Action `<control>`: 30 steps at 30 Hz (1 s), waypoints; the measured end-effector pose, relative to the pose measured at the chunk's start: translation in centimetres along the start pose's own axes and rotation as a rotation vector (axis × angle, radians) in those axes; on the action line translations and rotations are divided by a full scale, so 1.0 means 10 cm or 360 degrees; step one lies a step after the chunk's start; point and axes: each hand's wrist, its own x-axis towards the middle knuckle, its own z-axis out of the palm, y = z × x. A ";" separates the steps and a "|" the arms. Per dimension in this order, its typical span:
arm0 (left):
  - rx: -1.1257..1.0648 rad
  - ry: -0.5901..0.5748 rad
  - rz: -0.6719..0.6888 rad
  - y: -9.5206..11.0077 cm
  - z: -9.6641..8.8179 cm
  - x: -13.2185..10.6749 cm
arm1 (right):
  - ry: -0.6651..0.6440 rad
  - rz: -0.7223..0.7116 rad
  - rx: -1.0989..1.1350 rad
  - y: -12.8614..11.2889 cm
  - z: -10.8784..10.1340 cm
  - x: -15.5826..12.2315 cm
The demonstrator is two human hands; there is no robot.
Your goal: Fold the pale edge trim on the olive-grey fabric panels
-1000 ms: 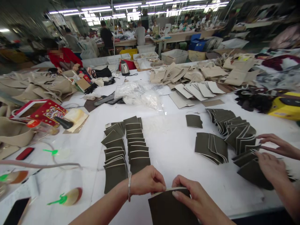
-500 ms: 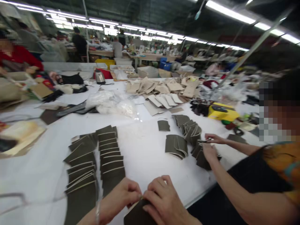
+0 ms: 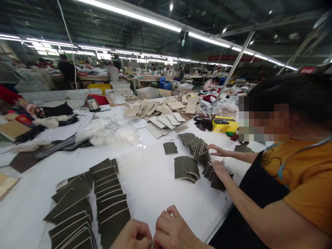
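My left hand (image 3: 135, 237) and my right hand (image 3: 176, 231) sit at the bottom edge, both curled with fingertips meeting; whatever they pinch is cut off by the frame. Just left of them, two overlapping rows of dark olive cut pieces (image 3: 109, 193) lie on the white table (image 3: 155, 180). To the right, a co-worker in an orange top has one hand (image 3: 220, 170) on a fanned pile of the same dark pieces (image 3: 186, 167) and the other hand (image 3: 217, 150) stretched flat beside it.
A single dark piece (image 3: 170, 148) lies apart mid-table. Farther back are clear plastic bags (image 3: 103, 131), a metal kettle (image 3: 92, 103), beige cut pieces (image 3: 160, 109) and a yellow box (image 3: 224, 125). The table's edge runs close on the right. Other workers sit at distant tables.
The view has swung up and to the right, bringing the co-worker's body in. The dark piece pinched between my hands has dropped below the frame; my hands stay together.
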 end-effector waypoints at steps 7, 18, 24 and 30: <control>0.0357 0.0222 0.0212 0.37 -0.49 -0.10 | -0.0573 0.0284 0.0798 -0.14 -0.74 0.49; -0.0431 -0.0490 0.0284 0.20 -0.33 -0.32 | -0.0715 0.0566 0.1020 -0.24 -0.64 0.21; -0.0234 -0.0151 0.0253 0.05 -0.31 -0.63 | -0.0801 0.0777 0.1143 -0.33 -0.47 0.01; 0.0111 -0.0045 0.0065 0.15 -0.24 -0.74 | -0.0738 0.0700 0.1075 -0.31 -0.39 -0.06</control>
